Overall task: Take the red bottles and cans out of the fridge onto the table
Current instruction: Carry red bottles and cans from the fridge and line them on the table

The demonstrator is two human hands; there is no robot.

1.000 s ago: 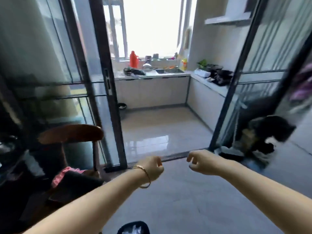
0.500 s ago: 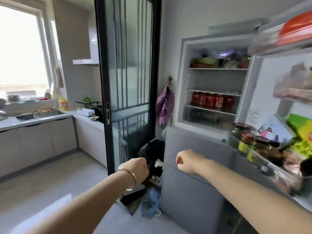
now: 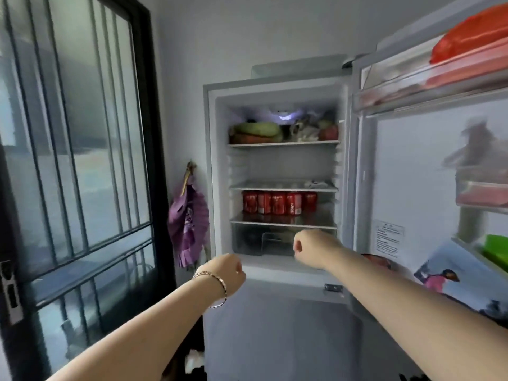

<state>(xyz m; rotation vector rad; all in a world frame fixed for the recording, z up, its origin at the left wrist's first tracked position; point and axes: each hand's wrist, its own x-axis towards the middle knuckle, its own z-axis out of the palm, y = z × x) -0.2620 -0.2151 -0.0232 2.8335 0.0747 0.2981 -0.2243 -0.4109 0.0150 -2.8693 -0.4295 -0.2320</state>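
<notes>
Red drink cans [image 3: 279,203], short aluminium cylinders in a tight row, all on the third glass shelf of the open white fridge [image 3: 275,171], above and beyond both hands. Five fronts countable; whether more stand behind cannot be told. No red bottles made out anywhere on the shelves. No table in view. Judged barely begun: nothing lifted out yet, whole row left to carry.

Left hand [image 3: 229,273], thin gold bracelet at the wrist, curled into a loose fist, holding nothing, low and near the fridge's lower edge. Right hand [image 3: 313,247] likewise closed and empty, higher, just below the can shelf, in front of the clear crisper drawer [image 3: 255,240].

White lettering on the cans too blurred to read with certainty. Small printed sticker [image 3: 389,239] on the door's inner face, right of the right hand, illegible.
</notes>
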